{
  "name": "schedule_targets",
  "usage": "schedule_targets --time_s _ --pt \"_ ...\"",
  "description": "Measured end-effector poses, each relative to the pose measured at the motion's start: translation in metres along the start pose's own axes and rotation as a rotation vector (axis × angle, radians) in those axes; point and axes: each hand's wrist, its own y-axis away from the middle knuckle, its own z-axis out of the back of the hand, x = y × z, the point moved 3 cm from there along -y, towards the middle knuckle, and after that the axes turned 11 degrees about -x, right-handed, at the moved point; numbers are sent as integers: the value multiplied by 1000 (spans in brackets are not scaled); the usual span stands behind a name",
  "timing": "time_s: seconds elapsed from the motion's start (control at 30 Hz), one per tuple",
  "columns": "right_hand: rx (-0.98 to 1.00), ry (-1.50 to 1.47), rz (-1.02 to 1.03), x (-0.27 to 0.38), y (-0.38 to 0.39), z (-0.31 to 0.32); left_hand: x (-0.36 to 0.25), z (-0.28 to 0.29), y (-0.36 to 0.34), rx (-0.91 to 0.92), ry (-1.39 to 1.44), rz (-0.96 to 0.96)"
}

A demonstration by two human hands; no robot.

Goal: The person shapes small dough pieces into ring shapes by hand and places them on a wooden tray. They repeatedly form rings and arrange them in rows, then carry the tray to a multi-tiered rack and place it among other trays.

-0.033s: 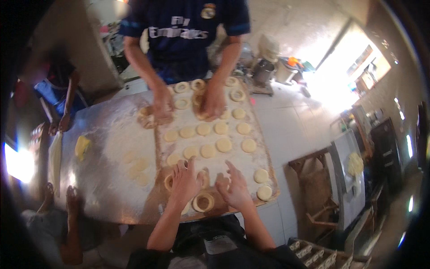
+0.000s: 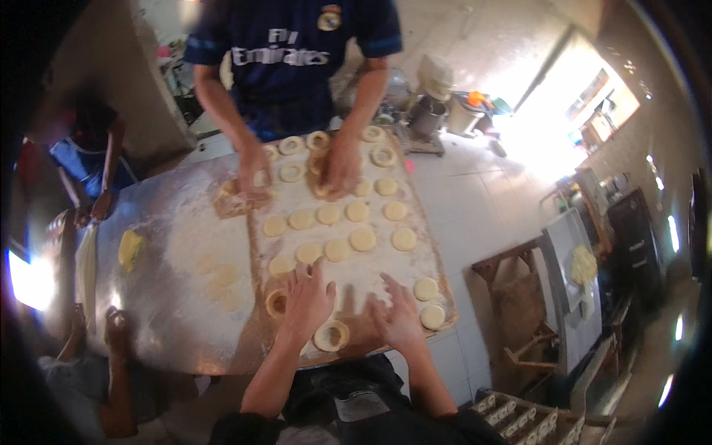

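Lying in loose rows, dough discs [image 2: 363,239]: pale cream, round and flat with soft edges, set out across the middle of the board, two more near its right edge.

Board [image 2: 354,279]: brown-rimmed, coated in white flour, the coating thinner toward the near side.

Left hand [image 2: 308,300]: palm down, fingers extended and slightly apart, fingertips just beside a disc in the nearer row; nothing seen in its grasp, contact with the disc not clear.

Right hand [image 2: 399,317]: loosely spread, index finger reaching forward, the others bent, over floured board left of the two edge discs; no held item visible.

Near dough ring [image 2: 331,336]: thick-walled, with a round hole showing brown board, between the two wrists. Another dough ring [image 2: 277,302], partly covered by the left hand, to its left.

Far dough rings [image 2: 292,173]: several, same form, around the hands of a co-worker [image 2: 297,81] in a dark blue short-sleeved shirt (what those fingers hold is hard to make out).

Worktop [image 2: 159,319]: smooth, shiny grey metal, left of the board, dusted with powdery flour [image 2: 194,230].

Yellow lump [image 2: 131,250]: irregular, on the metal.

Rack [image 2: 519,424]: slatted, lower right. Floor [image 2: 475,200]: pale square tiles.
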Motion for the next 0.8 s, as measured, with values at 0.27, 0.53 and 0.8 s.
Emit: schedule_targets --time_s 0.27,0.53,0.8 --pt "-218 514 -194 -105 36 71 -150 -92 -6 244 114 -627" --pt "43 -399 -107 -35 9 38 -54 -62 -2 186 780 -116" --pt "487 -244 434 127 -82 -206 226 115 31 -419 376 511"
